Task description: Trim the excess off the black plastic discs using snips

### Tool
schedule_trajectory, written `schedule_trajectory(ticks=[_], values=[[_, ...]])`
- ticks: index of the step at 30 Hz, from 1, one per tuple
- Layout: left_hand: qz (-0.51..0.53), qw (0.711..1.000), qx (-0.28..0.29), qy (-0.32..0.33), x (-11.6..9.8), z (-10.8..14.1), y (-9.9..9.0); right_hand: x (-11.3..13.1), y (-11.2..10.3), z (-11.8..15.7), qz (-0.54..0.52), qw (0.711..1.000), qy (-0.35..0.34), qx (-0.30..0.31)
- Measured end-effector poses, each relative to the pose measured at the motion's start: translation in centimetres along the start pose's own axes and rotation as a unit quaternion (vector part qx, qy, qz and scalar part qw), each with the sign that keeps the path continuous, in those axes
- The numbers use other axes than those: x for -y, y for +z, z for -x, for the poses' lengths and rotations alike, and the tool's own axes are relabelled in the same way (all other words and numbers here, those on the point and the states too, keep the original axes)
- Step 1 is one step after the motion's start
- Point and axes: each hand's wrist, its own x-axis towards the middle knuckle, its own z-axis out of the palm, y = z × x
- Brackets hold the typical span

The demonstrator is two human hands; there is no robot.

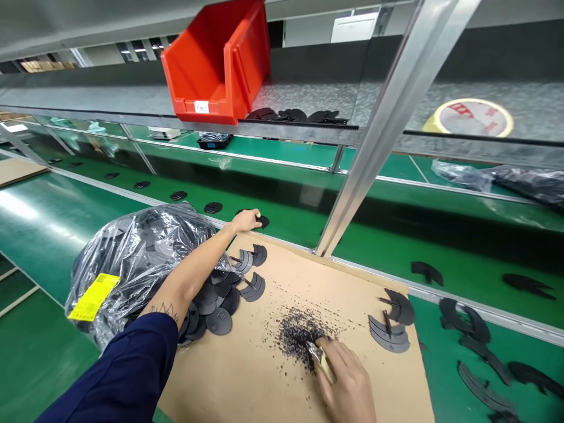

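Observation:
My left hand (247,221) stretches out to the green belt, its fingers curled around a thin black plastic part (263,222). Whether that part rests on the belt is hard to see. Low over the cardboard sheet (247,376), my right hand (348,379) is closed around a small hand tool (324,361) with a metal head and pale yellow handle. The tool's tip is at a scatter of small black bits (299,332). Curved black parts with thin stems (253,286) lie on the cardboard's left, and similar ones (388,333) on its right.
A clear plastic bag (145,235) spills round black pieces (219,321) beside my left forearm. Several black parts (178,195) lie spaced along the belt (286,205). A metal post (374,129) rises behind the cardboard. The shelf above holds a red bin (247,64) and a tape roll (473,117).

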Motion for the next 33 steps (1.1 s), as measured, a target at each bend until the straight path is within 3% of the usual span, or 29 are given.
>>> schedule_trajectory(ticks=[4, 7, 11, 13, 16, 19, 22, 24, 26, 29, 33], values=[[0.013, 0.999, -0.009, 0.046, -3.5, 1.5, -0.8, 0.0, -0.1, 0.0, 0.002, 1.000, 0.001, -0.006], [0.036, 0.993, -0.007, 0.112, -6.6, 4.4, -1.6, 0.3, -0.3, -0.2, -0.013, 0.999, 0.007, -0.029], [0.081, 0.969, 0.070, 0.223, -10.3, 11.7, -1.1, 1.2, -0.5, -0.5, -0.051, 0.996, 0.026, -0.073], [0.172, 0.908, 0.117, 0.363, -11.6, 16.1, -0.2, 1.6, -0.4, -0.6, -0.072, 0.994, 0.014, -0.077], [0.195, 0.886, 0.185, 0.377, -12.4, 21.6, 1.0, 2.2, -0.3, -0.7, -0.116, 0.991, -0.041, -0.048], [0.167, 0.898, 0.228, 0.337, -11.4, 24.6, 1.2, 2.8, -0.2, -0.8, -0.162, 0.985, -0.060, -0.007], [-0.017, 0.948, 0.151, 0.280, -8.6, 24.9, 0.2, 3.2, 0.0, -0.8, -0.186, 0.982, -0.031, 0.006], [-0.119, 0.966, 0.085, 0.214, -5.9, 24.0, -0.6, 3.3, 0.1, -0.8, -0.189, 0.982, -0.005, 0.003], [-0.166, 0.973, 0.043, 0.157, -3.3, 23.0, -1.2, 3.3, 0.1, -0.8, -0.188, 0.982, 0.017, -0.007], [-0.201, 0.972, 0.016, 0.124, -0.3, 21.8, -1.4, 3.2, 0.0, -0.8, -0.188, 0.981, 0.037, -0.022], [-0.197, 0.972, -0.002, 0.129, 1.1, 21.7, -1.6, 3.4, 0.0, -0.9, -0.223, 0.972, 0.076, -0.030]])
